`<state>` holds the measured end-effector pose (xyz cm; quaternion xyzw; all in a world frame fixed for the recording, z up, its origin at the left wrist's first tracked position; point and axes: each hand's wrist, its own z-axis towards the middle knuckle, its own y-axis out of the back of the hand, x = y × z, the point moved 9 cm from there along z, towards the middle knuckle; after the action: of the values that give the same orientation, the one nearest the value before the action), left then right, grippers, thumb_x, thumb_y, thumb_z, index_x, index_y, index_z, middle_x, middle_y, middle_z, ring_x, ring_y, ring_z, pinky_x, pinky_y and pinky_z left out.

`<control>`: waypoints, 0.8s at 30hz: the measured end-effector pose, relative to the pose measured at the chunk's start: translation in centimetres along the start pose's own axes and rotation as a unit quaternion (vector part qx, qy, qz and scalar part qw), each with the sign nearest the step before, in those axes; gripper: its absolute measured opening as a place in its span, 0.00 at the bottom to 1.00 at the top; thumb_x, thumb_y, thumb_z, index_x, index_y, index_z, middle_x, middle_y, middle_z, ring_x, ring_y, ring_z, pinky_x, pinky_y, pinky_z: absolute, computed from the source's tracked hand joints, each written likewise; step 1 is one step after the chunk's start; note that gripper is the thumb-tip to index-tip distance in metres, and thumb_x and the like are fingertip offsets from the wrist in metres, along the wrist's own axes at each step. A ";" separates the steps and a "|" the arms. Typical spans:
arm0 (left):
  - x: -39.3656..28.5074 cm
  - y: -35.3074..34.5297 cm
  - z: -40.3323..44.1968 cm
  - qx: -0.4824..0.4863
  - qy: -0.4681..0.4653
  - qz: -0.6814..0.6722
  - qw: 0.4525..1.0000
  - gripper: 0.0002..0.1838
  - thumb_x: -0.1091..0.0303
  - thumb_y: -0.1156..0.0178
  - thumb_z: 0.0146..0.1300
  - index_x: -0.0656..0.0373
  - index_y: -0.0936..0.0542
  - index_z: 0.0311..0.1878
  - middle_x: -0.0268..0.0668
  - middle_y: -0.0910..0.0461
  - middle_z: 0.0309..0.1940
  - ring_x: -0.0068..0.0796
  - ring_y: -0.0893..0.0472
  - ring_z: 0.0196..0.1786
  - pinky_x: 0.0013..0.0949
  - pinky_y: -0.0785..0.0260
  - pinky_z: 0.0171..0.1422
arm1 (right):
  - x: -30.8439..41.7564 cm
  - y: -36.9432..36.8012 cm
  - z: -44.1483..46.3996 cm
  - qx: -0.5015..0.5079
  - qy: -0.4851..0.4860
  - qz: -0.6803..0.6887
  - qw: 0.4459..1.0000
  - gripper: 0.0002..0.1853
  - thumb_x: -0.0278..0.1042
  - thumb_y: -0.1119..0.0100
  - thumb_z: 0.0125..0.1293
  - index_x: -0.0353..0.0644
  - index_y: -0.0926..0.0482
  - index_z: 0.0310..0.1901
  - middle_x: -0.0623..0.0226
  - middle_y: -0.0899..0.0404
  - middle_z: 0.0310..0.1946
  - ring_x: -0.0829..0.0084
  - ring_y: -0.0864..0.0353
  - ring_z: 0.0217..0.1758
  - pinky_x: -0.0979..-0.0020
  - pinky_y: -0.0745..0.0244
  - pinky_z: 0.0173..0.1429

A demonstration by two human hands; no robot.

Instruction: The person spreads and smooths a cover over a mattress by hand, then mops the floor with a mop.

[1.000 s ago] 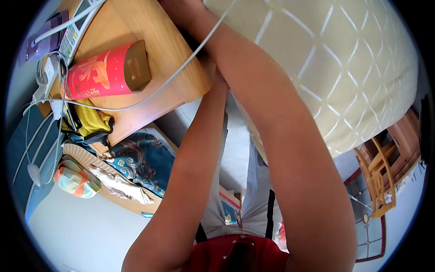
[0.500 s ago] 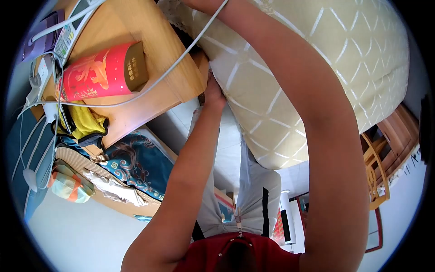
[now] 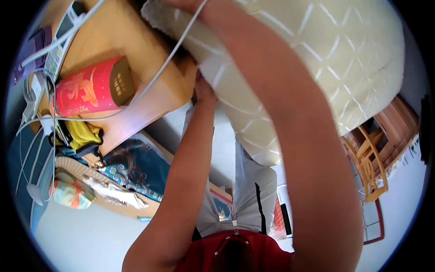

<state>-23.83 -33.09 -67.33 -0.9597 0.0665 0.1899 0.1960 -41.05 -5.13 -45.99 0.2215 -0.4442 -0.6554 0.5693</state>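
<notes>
A cream quilted cover with white diamond lines [image 3: 362,59] spreads over the upper right. My left hand [image 3: 204,88] is at the cover's left edge, beside the corner of the wooden table; its fingers are mostly hidden there. At the top edge of the view, my right hand [image 3: 183,4] is by the cover's far edge, cut off and blurred, so its fingers cannot be made out. My right forearm passes over the cover. A white cable [image 3: 167,59] runs in front of the right wrist.
On the wooden table [image 3: 149,50] lie a red box [image 3: 90,88], a white phone [image 3: 61,45] and a yellow cloth [image 3: 81,133]. A patterned blue cushion [image 3: 140,167] and a cap [image 3: 72,192] are lower left. A wooden chair [image 3: 371,167] stands at right.
The cover's far left edge has come into view near the table. My left hand has come out from under the right forearm. My right hand has shifted left along the top.
</notes>
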 end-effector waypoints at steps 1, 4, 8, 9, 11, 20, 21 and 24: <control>0.4 0.0 1.2 0.015 -0.006 -0.025 1.000 0.19 0.59 0.53 0.74 0.57 0.26 0.61 0.39 0.21 0.56 0.36 0.21 0.57 0.38 0.26 0.60 | -0.5 -1.0 0.3 0.017 -0.025 0.012 0.999 0.06 0.34 0.50 0.62 0.44 0.25 0.34 0.60 0.20 0.30 0.59 0.19 0.37 0.58 0.27 0.43; -3.5 -2.0 -2.5 -0.070 -0.043 0.124 0.989 0.24 0.54 0.56 0.74 0.63 0.28 0.61 0.46 0.24 0.56 0.43 0.24 0.57 0.43 0.30 0.62 | -0.9 -0.8 0.2 0.079 -0.125 0.054 0.988 0.16 0.41 0.43 0.60 0.44 0.26 0.48 0.62 0.24 0.48 0.59 0.28 0.56 0.53 0.36 0.60; -8.4 -3.1 -9.0 -0.168 -0.291 0.447 0.829 0.35 0.47 0.62 0.77 0.71 0.40 0.71 0.64 0.44 0.70 0.58 0.42 0.72 0.51 0.48 0.74 | 3.3 6.7 -5.9 -0.008 -0.184 -0.007 0.983 0.34 0.52 0.34 0.56 0.46 0.28 0.63 0.64 0.31 0.67 0.62 0.39 0.74 0.52 0.48 0.76; -8.7 -4.4 -10.7 -0.138 -0.329 0.482 0.800 0.35 0.48 0.61 0.77 0.71 0.42 0.72 0.63 0.45 0.71 0.59 0.43 0.73 0.50 0.50 0.75 | 4.3 7.5 -8.7 0.013 -0.192 0.015 0.981 0.35 0.50 0.35 0.57 0.49 0.29 0.65 0.65 0.33 0.69 0.61 0.40 0.75 0.52 0.49 0.77; -8.7 -7.6 -14.6 -0.072 -0.397 0.545 0.735 0.36 0.49 0.59 0.76 0.70 0.45 0.74 0.63 0.46 0.71 0.59 0.45 0.74 0.48 0.53 0.77 | 5.8 10.3 -15.6 0.072 -0.233 0.035 0.969 0.36 0.51 0.35 0.58 0.52 0.31 0.68 0.65 0.37 0.73 0.61 0.43 0.78 0.50 0.51 0.78; -1.1 -20.5 -14.7 0.232 -0.522 0.786 0.235 0.34 0.49 0.42 0.65 0.37 0.36 0.74 0.33 0.47 0.79 0.45 0.48 0.79 0.63 0.53 0.76 | 6.5 31.0 -55.9 0.086 -0.688 -0.238 0.680 0.31 0.51 0.55 0.73 0.55 0.41 0.75 0.58 0.51 0.79 0.55 0.54 0.81 0.42 0.62 0.78; -2.3 -22.1 -13.4 0.215 -0.542 0.777 0.238 0.34 0.47 0.43 0.66 0.35 0.36 0.74 0.33 0.47 0.79 0.43 0.47 0.79 0.63 0.52 0.75 | 8.2 32.8 -58.8 0.059 -0.723 -0.258 0.637 0.30 0.52 0.57 0.75 0.55 0.41 0.75 0.58 0.52 0.79 0.54 0.54 0.81 0.43 0.62 0.78; -6.0 -26.1 -10.0 0.072 -0.605 0.773 0.175 0.31 0.40 0.50 0.69 0.34 0.35 0.73 0.35 0.44 0.78 0.45 0.45 0.78 0.68 0.49 0.72 | 14.1 34.6 -63.2 0.016 -0.769 -0.259 0.584 0.30 0.53 0.59 0.76 0.55 0.41 0.76 0.58 0.53 0.79 0.52 0.54 0.81 0.43 0.62 0.78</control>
<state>-20.68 -12.93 -47.32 0.0124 0.6488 0.7609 -0.0036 24.74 -37.84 -46.13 -0.2508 -0.6503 -0.6935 -0.1824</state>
